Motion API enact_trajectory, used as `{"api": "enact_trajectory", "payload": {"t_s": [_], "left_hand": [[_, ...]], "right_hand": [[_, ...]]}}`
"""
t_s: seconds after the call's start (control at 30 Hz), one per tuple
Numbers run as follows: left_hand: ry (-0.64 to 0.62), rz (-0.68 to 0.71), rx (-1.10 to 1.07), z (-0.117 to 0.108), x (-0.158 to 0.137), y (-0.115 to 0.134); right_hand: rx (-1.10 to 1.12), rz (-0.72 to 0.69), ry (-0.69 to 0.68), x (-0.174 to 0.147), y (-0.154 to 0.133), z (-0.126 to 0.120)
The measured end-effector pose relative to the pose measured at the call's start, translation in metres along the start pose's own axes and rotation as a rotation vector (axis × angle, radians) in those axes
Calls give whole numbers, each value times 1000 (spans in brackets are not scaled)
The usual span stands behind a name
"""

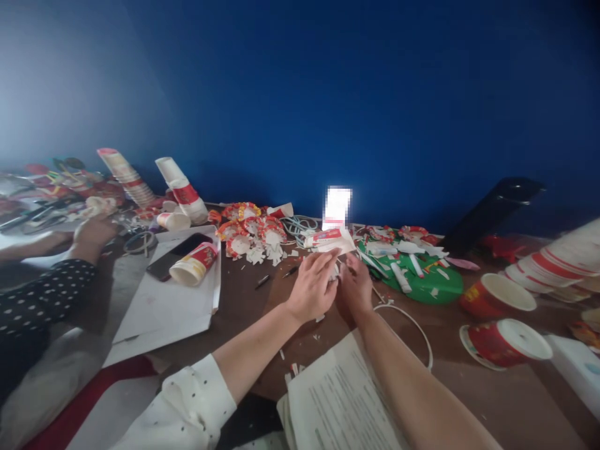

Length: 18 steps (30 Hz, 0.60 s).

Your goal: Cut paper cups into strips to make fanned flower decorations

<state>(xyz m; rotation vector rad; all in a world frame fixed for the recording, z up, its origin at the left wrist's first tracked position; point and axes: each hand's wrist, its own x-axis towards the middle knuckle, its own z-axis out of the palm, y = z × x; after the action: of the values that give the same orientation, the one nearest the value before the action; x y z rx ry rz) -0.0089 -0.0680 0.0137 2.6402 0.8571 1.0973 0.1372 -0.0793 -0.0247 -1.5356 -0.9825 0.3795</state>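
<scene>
Over the middle of the brown table, my left hand [315,284] and my right hand [357,286] are close together. A small white paper scrap [334,271] shows between them, partly hidden by my fingers. The left fingers are bent towards it, the thumb below. My right hand is closed, its fingertips mostly out of sight, so what it grips is unclear. Just beyond my fingertips lies a red and white paper cup [327,236] on its side, its mouth to the right. Whether my fingers touch the cup cannot be made out. Behind it stands a lit phone [338,203].
Cut paper-cup flowers [253,228] lie to the left. A green sheet [434,287] holds markers and scraps. Cups [499,294] stand at right, near a white cable [424,334]. A printed booklet [340,394] is below my arms. A co-worker's hand [96,234] is at far left.
</scene>
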Motion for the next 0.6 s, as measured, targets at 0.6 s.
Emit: {"api": "enact_trajectory", "payload": {"t_s": [0.6], "left_hand": [[-169,34,80,7,-15,-9]], "right_hand": [[60,-314,41,1,2,-9]]}}
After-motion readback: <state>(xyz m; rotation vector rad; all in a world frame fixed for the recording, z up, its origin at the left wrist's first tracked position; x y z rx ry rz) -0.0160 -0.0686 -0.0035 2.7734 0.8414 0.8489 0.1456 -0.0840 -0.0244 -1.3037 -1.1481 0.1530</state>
